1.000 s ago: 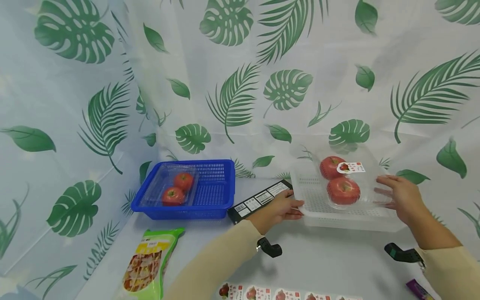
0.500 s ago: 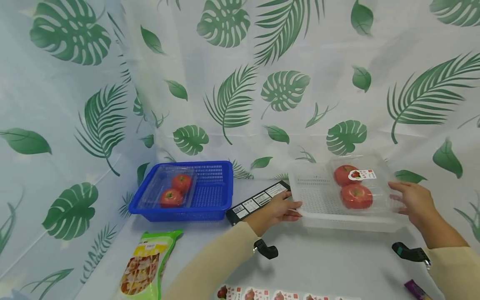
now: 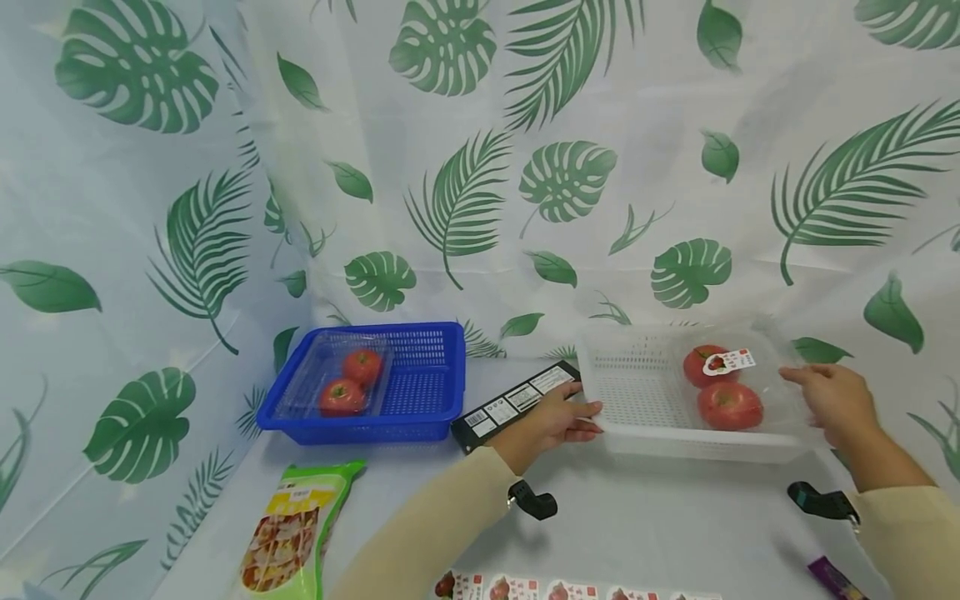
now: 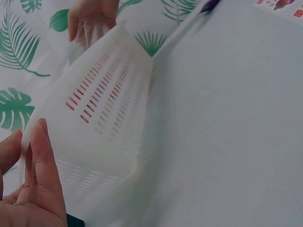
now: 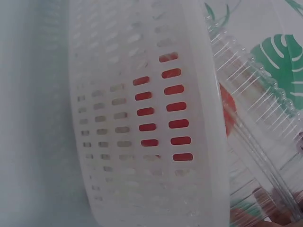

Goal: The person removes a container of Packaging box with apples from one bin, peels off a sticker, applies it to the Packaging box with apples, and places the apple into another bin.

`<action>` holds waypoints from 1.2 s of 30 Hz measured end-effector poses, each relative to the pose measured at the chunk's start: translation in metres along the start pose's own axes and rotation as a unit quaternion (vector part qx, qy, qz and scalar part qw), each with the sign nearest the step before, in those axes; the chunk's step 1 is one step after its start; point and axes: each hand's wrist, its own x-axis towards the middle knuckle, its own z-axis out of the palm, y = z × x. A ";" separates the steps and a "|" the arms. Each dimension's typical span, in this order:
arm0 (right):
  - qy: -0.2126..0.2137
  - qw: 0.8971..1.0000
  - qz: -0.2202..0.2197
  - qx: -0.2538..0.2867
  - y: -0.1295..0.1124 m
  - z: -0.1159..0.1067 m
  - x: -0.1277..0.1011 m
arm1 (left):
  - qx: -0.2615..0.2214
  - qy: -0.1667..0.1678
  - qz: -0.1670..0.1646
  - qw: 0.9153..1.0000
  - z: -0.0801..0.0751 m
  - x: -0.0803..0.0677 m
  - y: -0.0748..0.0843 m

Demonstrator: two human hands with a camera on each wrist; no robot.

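A clear plastic clamshell box (image 3: 776,375) with two red apples (image 3: 730,406) and a white label (image 3: 729,362) on its lid sits tilted in the right part of a white slotted basket (image 3: 633,392). My right hand (image 3: 836,404) grips the box by its right edge; in the right wrist view the ribbed box (image 5: 265,156) shows above the basket wall (image 5: 208,142). My left hand (image 3: 551,421) pinches the basket's left rim between thumb and fingers, as the left wrist view also shows at the hand (image 4: 40,179). Part of the box is hidden behind the front wall.
Left of the basket lie a black box with white labels (image 3: 517,402) and a blue basket (image 3: 427,425) holding another box of apples (image 3: 343,397). A green food bag (image 3: 292,533), a sticker strip (image 3: 510,587) and a purple object (image 3: 832,575) lie nearer. A leaf-print curtain stands behind.
The box of apples has moved right and down into the white basket's right part with my right hand. My left hand has stayed at the basket's rim.
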 end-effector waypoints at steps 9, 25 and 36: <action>0.021 0.999 -0.020 -0.042 0.006 0.011 -0.002 | -0.007 0.012 0.006 1.000 -0.001 0.000 -0.004; 0.047 0.983 -0.049 -0.172 0.007 0.007 -0.013 | 0.004 0.035 0.003 0.999 0.002 0.002 -0.005; 0.049 0.972 -0.078 -0.214 0.005 -0.002 -0.015 | 0.120 0.035 -0.003 0.992 0.003 -0.009 0.007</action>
